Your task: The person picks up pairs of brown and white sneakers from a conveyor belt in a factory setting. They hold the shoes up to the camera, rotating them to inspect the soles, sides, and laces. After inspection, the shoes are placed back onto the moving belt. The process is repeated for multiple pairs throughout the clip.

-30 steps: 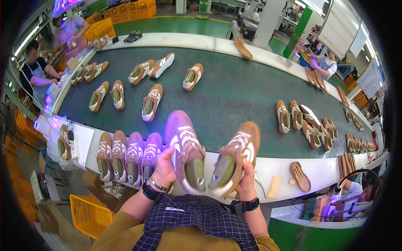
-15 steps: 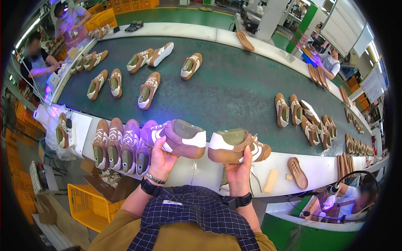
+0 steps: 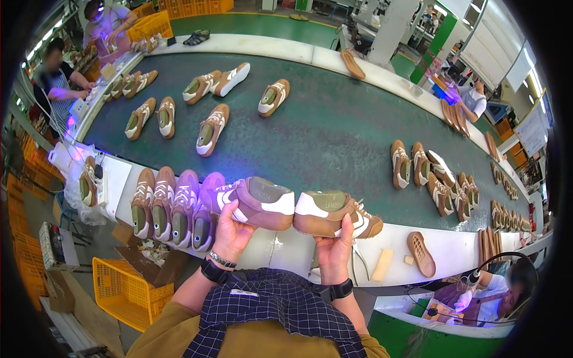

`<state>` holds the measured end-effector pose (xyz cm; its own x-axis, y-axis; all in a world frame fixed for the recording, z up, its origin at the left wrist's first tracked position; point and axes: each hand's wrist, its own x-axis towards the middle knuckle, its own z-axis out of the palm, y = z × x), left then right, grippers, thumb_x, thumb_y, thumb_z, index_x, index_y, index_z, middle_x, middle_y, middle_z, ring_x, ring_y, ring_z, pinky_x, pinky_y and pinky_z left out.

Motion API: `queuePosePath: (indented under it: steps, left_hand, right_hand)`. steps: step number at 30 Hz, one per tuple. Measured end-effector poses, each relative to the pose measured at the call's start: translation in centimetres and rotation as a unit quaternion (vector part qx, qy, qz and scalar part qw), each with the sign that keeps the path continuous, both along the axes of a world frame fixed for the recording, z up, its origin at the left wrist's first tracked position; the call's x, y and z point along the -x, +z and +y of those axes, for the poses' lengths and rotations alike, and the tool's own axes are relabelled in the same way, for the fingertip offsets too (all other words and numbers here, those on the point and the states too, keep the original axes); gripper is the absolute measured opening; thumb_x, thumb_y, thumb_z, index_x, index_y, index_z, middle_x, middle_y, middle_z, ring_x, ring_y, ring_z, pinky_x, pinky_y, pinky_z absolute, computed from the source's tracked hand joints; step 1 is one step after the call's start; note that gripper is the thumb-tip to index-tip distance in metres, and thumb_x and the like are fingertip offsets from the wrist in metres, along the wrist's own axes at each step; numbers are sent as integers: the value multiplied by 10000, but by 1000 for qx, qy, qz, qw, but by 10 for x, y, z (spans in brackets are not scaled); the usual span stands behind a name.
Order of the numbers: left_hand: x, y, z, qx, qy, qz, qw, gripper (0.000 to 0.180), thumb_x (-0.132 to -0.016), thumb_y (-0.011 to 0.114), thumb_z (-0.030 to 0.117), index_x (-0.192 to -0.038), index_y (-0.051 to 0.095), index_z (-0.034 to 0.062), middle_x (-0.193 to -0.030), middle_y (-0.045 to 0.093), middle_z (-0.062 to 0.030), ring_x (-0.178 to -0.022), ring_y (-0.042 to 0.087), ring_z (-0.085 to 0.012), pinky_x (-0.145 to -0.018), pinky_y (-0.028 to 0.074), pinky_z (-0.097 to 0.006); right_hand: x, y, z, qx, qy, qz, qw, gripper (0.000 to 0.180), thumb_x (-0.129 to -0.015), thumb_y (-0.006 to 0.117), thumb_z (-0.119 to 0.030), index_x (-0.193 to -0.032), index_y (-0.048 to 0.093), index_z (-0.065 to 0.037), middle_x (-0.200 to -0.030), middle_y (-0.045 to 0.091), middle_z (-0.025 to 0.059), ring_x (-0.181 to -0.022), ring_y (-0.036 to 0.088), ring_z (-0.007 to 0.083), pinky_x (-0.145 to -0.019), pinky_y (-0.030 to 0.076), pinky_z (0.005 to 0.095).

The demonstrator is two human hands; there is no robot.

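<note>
My left hand [image 3: 231, 235] is closed round a brown and white sneaker [image 3: 273, 219], its thumb along the lower side. In my right hand [image 3: 334, 256] is a matching sneaker [image 3: 311, 225], with the thumb pressed on its side. Both are held over the white ledge, heel to heel, toes pointing outward; the heels seem to touch or nearly so. Each has an olive-green insert filling its opening. Just left of my left hand stands a row of laced sneakers [image 3: 160, 209], some lit purple. Below my right hand lies a metal tool with two thin handles [image 3: 362, 262].
A dark green belt [image 3: 334, 119] carries scattered sneakers. On the white ledge [image 3: 286, 250] are a yellowish block [image 3: 382, 265] and a loose brown sole [image 3: 422, 254]. A yellow crate [image 3: 122, 292] stands lower left. Other people work left, far right and lower right.
The two held sneakers have come closer, their heels now meeting. My right hand has shifted slightly left and down. The metal tool's handles show more plainly.
</note>
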<state>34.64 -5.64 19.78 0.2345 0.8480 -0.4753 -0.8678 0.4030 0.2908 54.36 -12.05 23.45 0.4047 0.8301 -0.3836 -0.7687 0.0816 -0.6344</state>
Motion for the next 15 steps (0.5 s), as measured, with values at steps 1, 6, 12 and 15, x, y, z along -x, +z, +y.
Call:
queuePosePath:
  steps: [1, 6, 12, 15]
  left_hand:
    - [0, 1, 0, 0, 0, 3, 1000, 459, -809, 574, 216, -1233, 465, 79, -1202, 546, -79, -1134, 504, -244, -990, 396, -403]
    - [-1, -8, -1, -1, -12, -1, 1000, 447, -827, 570, 231, -1242, 459, 107, -1206, 538, -57, -1135, 503, -235, -957, 421, -432]
    - [-2, 3, 0, -27, 2, 34, 999, 464, -813, 590, 214, -1241, 461, 92, -1208, 542, -52, -1142, 498, -227, -1002, 378, -412]
    - [1, 3, 4, -55, 1, 33, 998, 452, -811, 593, 186, -1235, 465, 94, -1197, 547, -40, -1131, 505, -211, -1005, 377, -399]
  right_hand:
    - [0, 0, 0, 0, 1, 2, 1000, 547, -868, 558, -401, -1305, 386, -120, -1288, 474, 71, -1173, 480, 236, -956, 435, 412]
    - [-2, -3, -3, 0, 4, 0, 1000, 536, -873, 548, -402, -1300, 392, -118, -1288, 476, 70, -1177, 476, 235, -960, 431, 413]
    - [-4, -6, -3, 5, 2, -8, 1000, 531, -873, 553, -387, -1301, 394, -115, -1288, 479, 68, -1178, 476, 225, -960, 428, 410]
    - [-6, -6, -5, -8, -1, -21, 1000, 523, -874, 559, -364, -1299, 399, -104, -1281, 487, 70, -1177, 477, 217, -970, 419, 400]
